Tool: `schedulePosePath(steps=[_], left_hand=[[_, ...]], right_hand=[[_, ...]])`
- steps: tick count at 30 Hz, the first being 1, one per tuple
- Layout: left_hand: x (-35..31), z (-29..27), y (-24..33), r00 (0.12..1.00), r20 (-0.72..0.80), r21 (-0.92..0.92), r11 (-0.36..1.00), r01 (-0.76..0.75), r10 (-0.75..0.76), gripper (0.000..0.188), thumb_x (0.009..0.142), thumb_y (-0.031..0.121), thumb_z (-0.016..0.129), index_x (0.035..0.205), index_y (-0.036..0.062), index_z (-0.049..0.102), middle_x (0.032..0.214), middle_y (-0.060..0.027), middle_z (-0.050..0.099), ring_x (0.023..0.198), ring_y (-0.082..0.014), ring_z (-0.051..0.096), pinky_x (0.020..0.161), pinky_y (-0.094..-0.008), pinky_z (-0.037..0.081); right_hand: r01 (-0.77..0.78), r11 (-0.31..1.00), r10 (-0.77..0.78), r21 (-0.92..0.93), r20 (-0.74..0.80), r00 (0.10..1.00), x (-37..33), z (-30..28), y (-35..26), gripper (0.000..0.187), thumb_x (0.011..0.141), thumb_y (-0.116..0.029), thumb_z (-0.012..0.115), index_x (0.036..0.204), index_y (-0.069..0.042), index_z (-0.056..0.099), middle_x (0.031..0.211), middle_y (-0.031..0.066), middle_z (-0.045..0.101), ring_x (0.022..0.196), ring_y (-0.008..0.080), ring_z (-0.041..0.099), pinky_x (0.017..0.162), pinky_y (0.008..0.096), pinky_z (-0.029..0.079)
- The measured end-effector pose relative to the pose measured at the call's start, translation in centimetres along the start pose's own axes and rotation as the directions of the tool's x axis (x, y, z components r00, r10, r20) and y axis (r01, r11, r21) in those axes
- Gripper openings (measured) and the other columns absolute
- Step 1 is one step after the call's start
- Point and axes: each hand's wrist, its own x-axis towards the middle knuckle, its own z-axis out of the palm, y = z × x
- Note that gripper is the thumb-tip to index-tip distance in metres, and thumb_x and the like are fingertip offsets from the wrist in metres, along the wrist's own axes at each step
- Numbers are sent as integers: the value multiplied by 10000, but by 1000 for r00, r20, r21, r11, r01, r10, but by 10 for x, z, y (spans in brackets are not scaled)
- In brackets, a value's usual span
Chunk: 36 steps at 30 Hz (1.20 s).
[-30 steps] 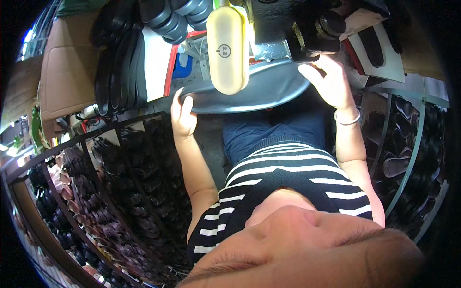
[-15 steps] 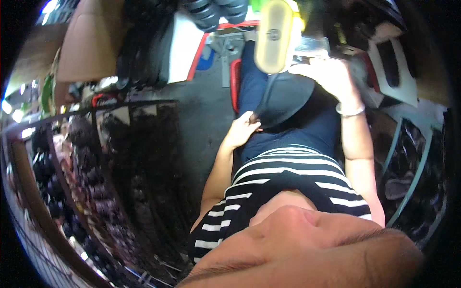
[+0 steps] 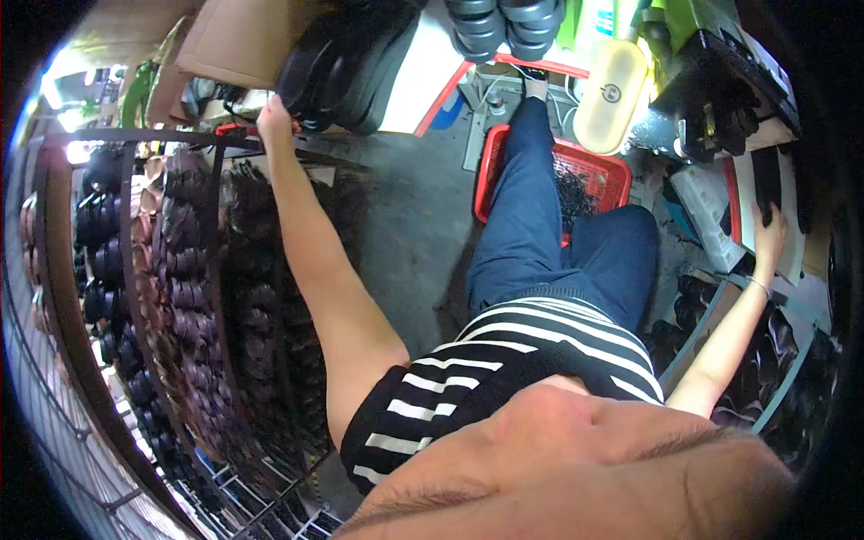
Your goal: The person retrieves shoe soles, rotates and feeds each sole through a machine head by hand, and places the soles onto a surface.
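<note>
Crowded shop w/ racks. Left hand grips rack rail; right hand flat, fingers open, on white board. Best hold rail tight.

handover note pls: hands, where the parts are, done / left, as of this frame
Left hand: stretched out to the far left, at the edge of the stack of dark oval parts above the wire rack; grip hidden.
Right hand: out to the right, resting on a dark strip on the white sheet; cannot tell if it grips.
Red basket with dark pieces sits on the floor by the legs.
Done: nothing carried in either hand.
Left: likely a pick-up on each side, unconfirmed.
</note>
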Motion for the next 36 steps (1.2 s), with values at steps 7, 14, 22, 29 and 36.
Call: schedulePosePath(steps=[7,14,22,29,36], left_hand=[[-131,61,47,732,-297,306,788,-535,613,165,866,139,440,870,3,534,783,-160,569,723,-301,566,660,-364,446],[-316,194,4,521,833,-537,503,677,187,297,817,52,531,1098,26,440,917,-115,563,834,-224,603,689,-335,524],[-369,232,14,473,838,-545,364,755,274,371,831,202,581,1133,14,475,1066,-76,538,912,-124,535,790,-261,447],[-355,230,89,431,764,-430,877,-214,480,465,734,257,642,1102,10,503,870,-142,588,780,-233,576,698,-331,459],[-340,207,90,619,662,-250,903,-350,423,275,761,247,609,889,9,556,792,-103,576,718,-178,558,658,-294,458]], right_hand=[[21,961,-34,277,43,998,-4,23,79,586,780,-437,603,1101,42,501,1094,185,534,1025,289,500,898,340,373],[271,706,-307,654,-63,950,-111,-97,-84,454,734,-161,652,1100,6,441,1105,135,453,1049,264,425,948,371,317],[50,359,-540,932,163,826,-199,-70,-166,693,681,-62,680,1283,-5,341,1289,156,381,1146,267,391,998,371,269],[-337,488,-491,805,573,657,-222,-35,-180,537,681,-181,729,1099,55,490,1055,161,573,954,231,534,866,306,390],[-394,318,-625,862,503,597,-205,-52,-200,429,726,-201,676,1040,46,520,926,87,600,856,166,554,767,304,439]])
